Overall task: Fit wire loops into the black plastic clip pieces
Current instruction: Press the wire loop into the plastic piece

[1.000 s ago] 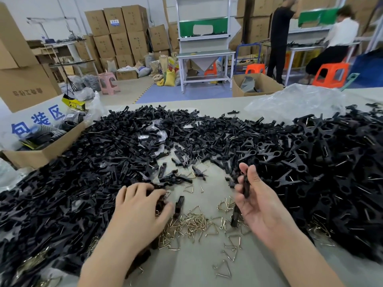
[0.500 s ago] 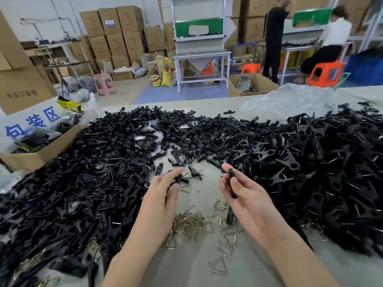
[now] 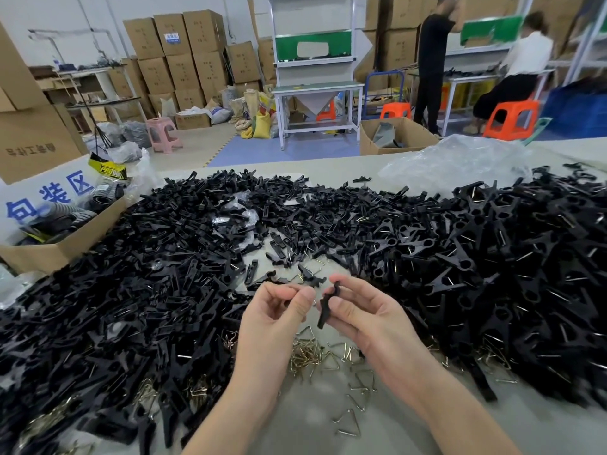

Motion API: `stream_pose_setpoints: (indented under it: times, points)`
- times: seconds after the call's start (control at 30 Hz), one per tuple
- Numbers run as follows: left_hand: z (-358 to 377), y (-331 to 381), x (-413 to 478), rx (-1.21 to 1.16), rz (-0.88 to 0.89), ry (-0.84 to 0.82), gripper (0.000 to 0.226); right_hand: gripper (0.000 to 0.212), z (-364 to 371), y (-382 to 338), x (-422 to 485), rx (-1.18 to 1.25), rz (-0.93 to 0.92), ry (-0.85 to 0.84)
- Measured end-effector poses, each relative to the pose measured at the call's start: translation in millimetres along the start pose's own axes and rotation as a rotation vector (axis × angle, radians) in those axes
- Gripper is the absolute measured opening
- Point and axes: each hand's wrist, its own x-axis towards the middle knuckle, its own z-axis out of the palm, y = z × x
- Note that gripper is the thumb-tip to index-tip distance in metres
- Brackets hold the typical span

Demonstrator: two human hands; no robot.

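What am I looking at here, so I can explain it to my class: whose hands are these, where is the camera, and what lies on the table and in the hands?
There is no machine: a person works with bare hands. The one picture comes from a camera worn on their head, looking forward and down. The left hand and right hand hover over a grey table. Heaps of black clip pieces cover it on both sides, and a small pile of triangular wire loops lies near the hands. The right hand grips one clip piece. The left hand pinches a small dark piece, too small to identify. Behind stand cardboard boxes.
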Motion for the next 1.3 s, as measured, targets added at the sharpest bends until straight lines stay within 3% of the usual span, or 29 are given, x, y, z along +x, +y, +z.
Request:
stream_pose_setpoints:
  times: [0.23, 0.4, 0.77, 1.3]
  points:
    - [6, 0, -4, 0.089, -0.005, -0.119, 0.007, 0.034, 2, 0, -4, -0.15, -0.059, 0.011]
    - [3, 2, -5, 0.229, 0.05, -0.117, 0.027, 0.036, 1, -6, -6, -0.273, -0.058, 0.018]
    - [0, 4, -6, 0.212, 0.047, -0.084, 0.017, 0.036, -2, -7, -6, -0.324, -0.083, 0.022]
    - [-3, 4, -5, 0.232, 0.057, -0.131, 0.021, 0.037, -4, -10, -6, -0.417, -0.073, 0.001]
